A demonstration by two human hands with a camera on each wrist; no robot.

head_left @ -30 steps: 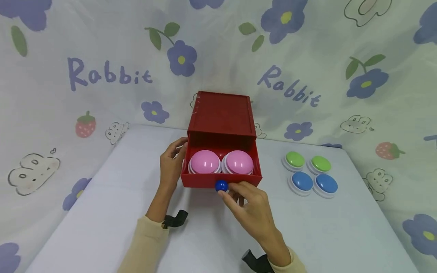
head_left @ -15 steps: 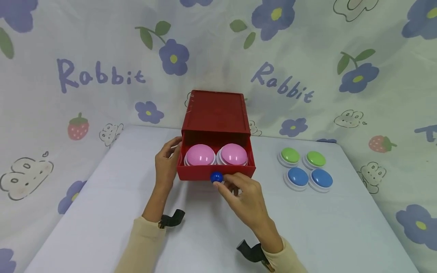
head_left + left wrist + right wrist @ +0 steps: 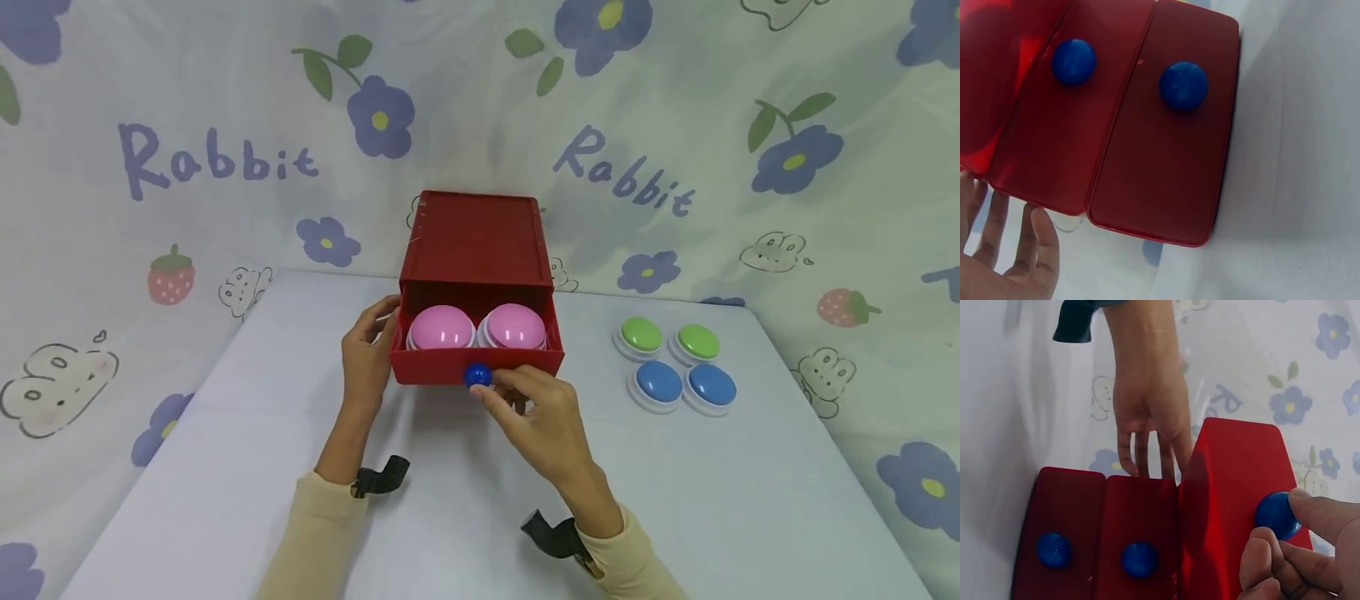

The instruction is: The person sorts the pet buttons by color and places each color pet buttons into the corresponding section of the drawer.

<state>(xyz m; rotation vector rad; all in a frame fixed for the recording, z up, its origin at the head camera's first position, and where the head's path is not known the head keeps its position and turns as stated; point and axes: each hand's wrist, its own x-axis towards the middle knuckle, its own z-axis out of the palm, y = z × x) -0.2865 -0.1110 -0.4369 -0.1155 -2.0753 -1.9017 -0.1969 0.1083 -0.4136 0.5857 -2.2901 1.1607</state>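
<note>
In the head view, the top drawer of a small red drawer cabinet is pulled partway out. Two pink domed buttons with white bases sit side by side inside it. My right hand pinches the drawer's blue round knob between thumb and fingers. Against the cabinet's left side rests my left hand, its fingers extended. In the left wrist view, that hand is beside the cabinet edge. Two lower drawers, each with a blue knob, show closed in the right wrist view.
To the right on the white table stand two green domed buttons and two blue ones, grouped closely. A patterned cloth hangs behind the table. Black camera mounts are on both wrists.
The top drawer has slid partway back into the cabinet, with my right hand moving inward on its knob. My left hand stays at the cabinet's left side. The head view has shifted slightly.
</note>
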